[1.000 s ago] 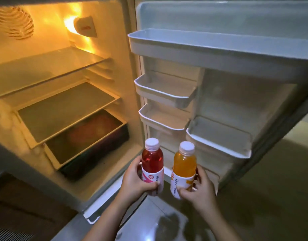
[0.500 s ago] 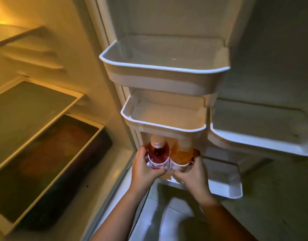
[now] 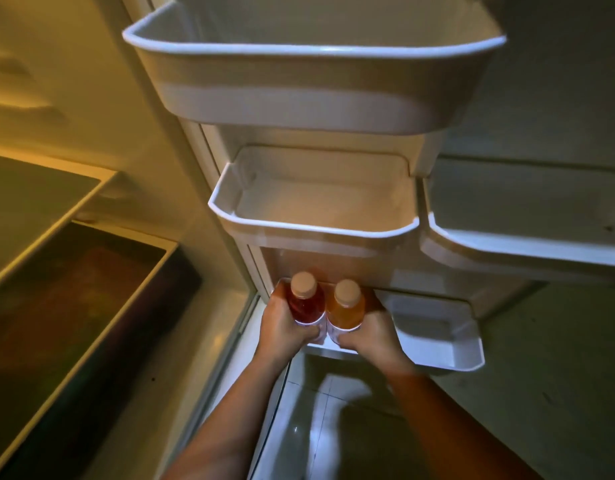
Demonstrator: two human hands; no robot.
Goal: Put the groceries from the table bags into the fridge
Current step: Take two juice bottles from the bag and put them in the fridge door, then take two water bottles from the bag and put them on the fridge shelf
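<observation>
Fridge door (image 3: 528, 109) | bottles lowered into bottom bin (image 3: 437, 344) | left grip (image 3: 282, 327) clasps red bottle (image 3: 306, 304), right grip (image 3: 372, 336) orange bottle (image 3: 346, 311)

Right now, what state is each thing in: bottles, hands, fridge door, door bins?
Red bottle: capped, upright, gripped by left hand.
Orange bottle: capped, upright, gripped by right hand.
Fridge door: open.
Bottom door bin: receiving both bottles at its left end.
Middle door bin: empty.
Top door bin: contents not visible.

Single head cam, wide-angle, looks down + fwd, close to open fridge door (image 3: 559, 109); bottom door bin (image 3: 437, 344) near centre.
</observation>
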